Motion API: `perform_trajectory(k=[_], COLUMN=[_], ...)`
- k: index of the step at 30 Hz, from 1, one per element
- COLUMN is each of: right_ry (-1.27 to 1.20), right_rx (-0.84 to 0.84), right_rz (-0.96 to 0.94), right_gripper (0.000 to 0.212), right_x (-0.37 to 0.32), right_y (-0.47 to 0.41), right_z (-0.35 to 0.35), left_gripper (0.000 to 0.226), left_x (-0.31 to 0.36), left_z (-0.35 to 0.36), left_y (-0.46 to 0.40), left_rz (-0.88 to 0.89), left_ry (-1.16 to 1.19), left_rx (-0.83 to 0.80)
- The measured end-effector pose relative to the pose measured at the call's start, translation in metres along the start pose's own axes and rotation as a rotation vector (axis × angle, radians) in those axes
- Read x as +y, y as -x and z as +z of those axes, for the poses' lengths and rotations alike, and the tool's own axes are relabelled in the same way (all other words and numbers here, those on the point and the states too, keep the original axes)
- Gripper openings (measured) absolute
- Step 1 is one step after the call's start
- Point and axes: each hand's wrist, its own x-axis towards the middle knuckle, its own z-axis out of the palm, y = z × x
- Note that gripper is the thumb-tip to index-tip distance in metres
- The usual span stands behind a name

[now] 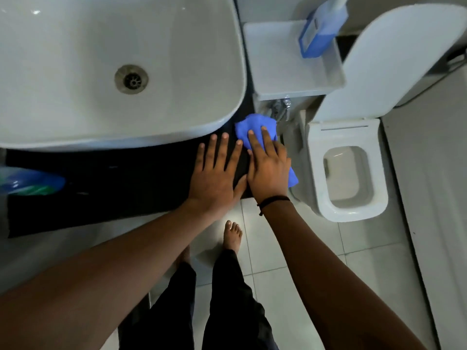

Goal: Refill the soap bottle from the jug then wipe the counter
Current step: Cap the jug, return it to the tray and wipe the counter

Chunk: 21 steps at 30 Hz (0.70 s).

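Observation:
A blue cloth [249, 127] lies on the right end of the black counter [113, 185], partly hanging over the edge. My right hand [269, 170] presses flat on top of the cloth, fingers pointing away from me. My left hand [217, 173] rests flat and spread on the bare counter just left of it, thumb touching the right hand. A blue jug [321, 29] with blue liquid stands on the toilet tank lid. At the far left edge a blurred blue and green bottle [30, 183] sits on the counter.
A large white basin [177, 72] with a metal drain fills the counter's back. The toilet [351, 173], lid up, stands right of the counter, its tank [283, 66] behind. My bare feet stand on the tiled floor [278, 248] below.

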Motion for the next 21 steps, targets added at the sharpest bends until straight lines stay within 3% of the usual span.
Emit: perform_trajectory(k=[5, 12, 21], right_ry=[0.005, 0.032, 0.028], right_rx=[0.062, 0.111, -0.079], right_rz=[0.201, 0.085, 0.034], right_gripper=[0.051, 0.049, 0.050], right_x=[0.068, 0.085, 0.060], right_y=[-0.069, -0.192, -0.312], right_z=[-0.026, -0.043, 0.008], left_gripper=[0.086, 0.099, 0.106], left_x=[0.036, 0.042, 0.042], left_z=[0.004, 0.009, 0.020], left_y=[-0.094, -0.178, -0.182], left_rz=[0.026, -0.100, -0.120], left_ry=[0.012, 0.000, -0.036], left_rx=[-0.036, -0.003, 0.069])
